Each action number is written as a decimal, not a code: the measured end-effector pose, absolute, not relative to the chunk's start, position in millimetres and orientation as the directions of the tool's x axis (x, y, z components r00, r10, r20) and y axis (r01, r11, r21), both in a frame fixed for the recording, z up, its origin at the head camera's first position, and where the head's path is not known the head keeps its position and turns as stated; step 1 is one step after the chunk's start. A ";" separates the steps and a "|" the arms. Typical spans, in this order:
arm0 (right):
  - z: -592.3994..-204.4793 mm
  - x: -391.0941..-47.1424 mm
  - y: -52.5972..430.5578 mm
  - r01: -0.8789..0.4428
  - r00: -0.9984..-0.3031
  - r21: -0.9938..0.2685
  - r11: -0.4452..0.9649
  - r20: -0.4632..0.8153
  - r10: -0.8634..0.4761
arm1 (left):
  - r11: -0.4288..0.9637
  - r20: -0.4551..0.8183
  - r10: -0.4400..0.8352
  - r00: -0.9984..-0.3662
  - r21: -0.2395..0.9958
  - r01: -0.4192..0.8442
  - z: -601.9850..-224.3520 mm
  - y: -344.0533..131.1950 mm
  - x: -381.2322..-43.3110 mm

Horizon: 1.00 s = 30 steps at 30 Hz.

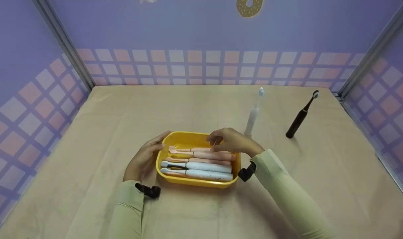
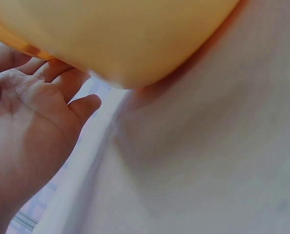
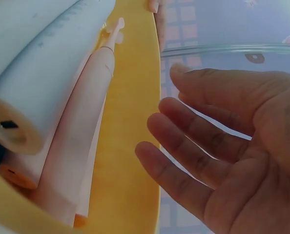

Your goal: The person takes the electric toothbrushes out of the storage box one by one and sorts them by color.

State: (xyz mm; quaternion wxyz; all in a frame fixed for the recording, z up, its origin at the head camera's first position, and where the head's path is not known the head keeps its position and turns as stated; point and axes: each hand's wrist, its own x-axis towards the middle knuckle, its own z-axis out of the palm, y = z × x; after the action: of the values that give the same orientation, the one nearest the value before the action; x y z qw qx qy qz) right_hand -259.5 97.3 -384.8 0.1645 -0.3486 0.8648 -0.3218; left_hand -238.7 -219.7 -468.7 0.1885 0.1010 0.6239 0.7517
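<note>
A yellow plastic basket (image 1: 196, 183) stands in front of me with several electric toothbrushes inside, white ones (image 1: 209, 175) toward the near side and pink ones (image 1: 214, 155) toward the far side. My left hand (image 1: 145, 157) grips the basket's left end, the thumb over the rim and the fingers along the outside wall. Over the far right rim hovers my right hand (image 1: 233, 141). In the right wrist view its fingers (image 3: 184, 178) are loosely bent and hold nothing, beside the pink toothbrush (image 3: 81, 126). Part of a dark toothbrush shows between the white ones.
On the cloth-covered table (image 1: 138, 113), a white electric toothbrush (image 1: 252, 118) stands upright behind my right hand. Farther right stands a black electric toothbrush (image 1: 298, 121). Purple patterned panels (image 1: 208, 30) close off the back and both sides.
</note>
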 end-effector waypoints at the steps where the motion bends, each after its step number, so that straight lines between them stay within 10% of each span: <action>1: -384.8 -259.3 95.6 -0.496 -0.701 -0.664 0.559 -0.073 -0.710 | -0.150 -0.087 0.407 -0.909 0.976 -0.160 -468.4 -219.7 -238.4; 30: -392.1 -254.1 66.1 -0.472 -0.706 -0.522 0.710 -0.258 -0.659 | -0.126 -0.135 0.353 -0.926 0.974 -0.190 -467.5 -216.7 -237.6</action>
State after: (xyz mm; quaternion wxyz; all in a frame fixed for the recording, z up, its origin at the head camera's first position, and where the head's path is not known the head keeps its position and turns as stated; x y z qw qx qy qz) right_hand -254.1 66.1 -392.1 0.2183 -0.3149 0.8986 -0.2140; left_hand -237.6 -216.7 -467.5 0.1816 0.0641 0.6357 0.7475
